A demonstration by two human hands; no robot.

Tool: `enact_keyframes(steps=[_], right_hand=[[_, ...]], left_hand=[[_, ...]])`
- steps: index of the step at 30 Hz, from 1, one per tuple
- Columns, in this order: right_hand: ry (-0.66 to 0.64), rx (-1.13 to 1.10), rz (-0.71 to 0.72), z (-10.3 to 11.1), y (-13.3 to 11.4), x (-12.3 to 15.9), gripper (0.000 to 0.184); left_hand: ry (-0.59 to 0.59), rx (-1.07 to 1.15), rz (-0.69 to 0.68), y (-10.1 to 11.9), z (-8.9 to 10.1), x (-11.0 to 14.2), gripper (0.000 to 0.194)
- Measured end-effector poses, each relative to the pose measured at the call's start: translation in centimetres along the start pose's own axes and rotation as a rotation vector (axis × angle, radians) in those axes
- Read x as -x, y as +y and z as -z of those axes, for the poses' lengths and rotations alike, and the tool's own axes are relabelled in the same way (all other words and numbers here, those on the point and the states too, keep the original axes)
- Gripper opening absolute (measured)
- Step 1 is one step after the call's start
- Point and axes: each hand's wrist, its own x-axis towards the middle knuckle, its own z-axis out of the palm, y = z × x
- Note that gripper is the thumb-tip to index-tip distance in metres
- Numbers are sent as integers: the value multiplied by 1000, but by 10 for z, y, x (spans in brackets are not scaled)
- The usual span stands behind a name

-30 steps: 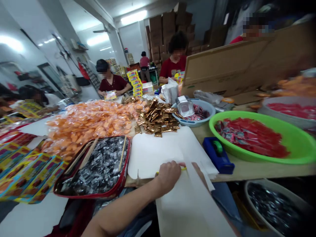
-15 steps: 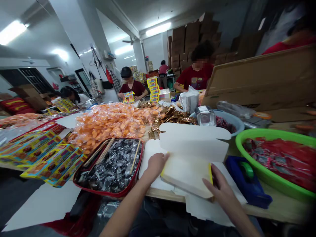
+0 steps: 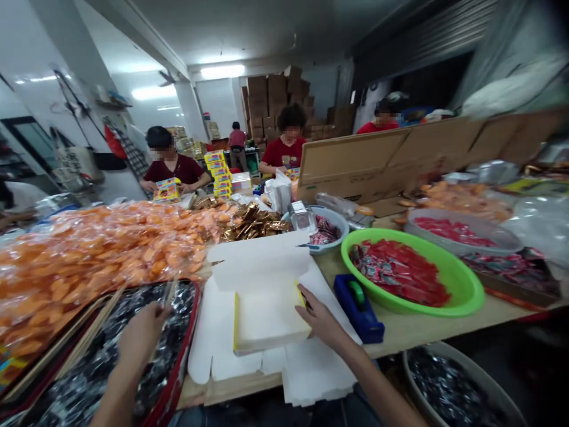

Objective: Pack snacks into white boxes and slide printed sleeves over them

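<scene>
A shallow open carton (image 3: 269, 314), white inside with yellow side edges, lies on white card sheets (image 3: 202, 350) in front of me. My right hand (image 3: 322, 317) grips its right wall. My left hand (image 3: 142, 332) is closed around a pair of thin wooden sticks (image 3: 171, 289), like chopsticks, over a red-rimmed tray (image 3: 192, 308). Small black items in clear wrappers (image 3: 95, 370) fill that tray. More wooden sticks (image 3: 95, 326) lie along the tray's left part. The fingertips of my left hand are partly hidden and blurred.
A blue tape dispenser (image 3: 359, 311) and a green basin (image 3: 464, 299) of red packets stand right. Orange wrapped pieces (image 3: 128, 243) and gold packets (image 3: 253, 220) are heaped behind. A large cardboard box (image 3: 351, 166) stands beyond; a bowl of black packets (image 3: 462, 385) sits lower right. Co-workers sit opposite.
My left hand has left the carton's left side and moved left to the sticks in the tray. My right hand stays at the carton's right wall. The view has turned right.
</scene>
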Motion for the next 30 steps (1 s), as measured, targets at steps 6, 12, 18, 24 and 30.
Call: enact_keyframes(steps=[6, 12, 18, 24, 30], right_hand=[[338, 190, 168, 55, -26, -25, 33], [610, 400, 208, 107, -29, -125, 28], [644, 538, 147, 118, -4, -216, 16], [681, 638, 87, 111, 15, -254, 16], [675, 712, 114, 113, 25, -262, 12]], left_hand=[[796, 241, -335, 23, 37, 31, 23], [433, 107, -1230, 142, -5, 72, 22], [359, -117, -1343, 188, -82, 48, 14], [311, -146, -1358, 175, -105, 36, 11], [251, -182, -1190, 170, -121, 41, 8]])
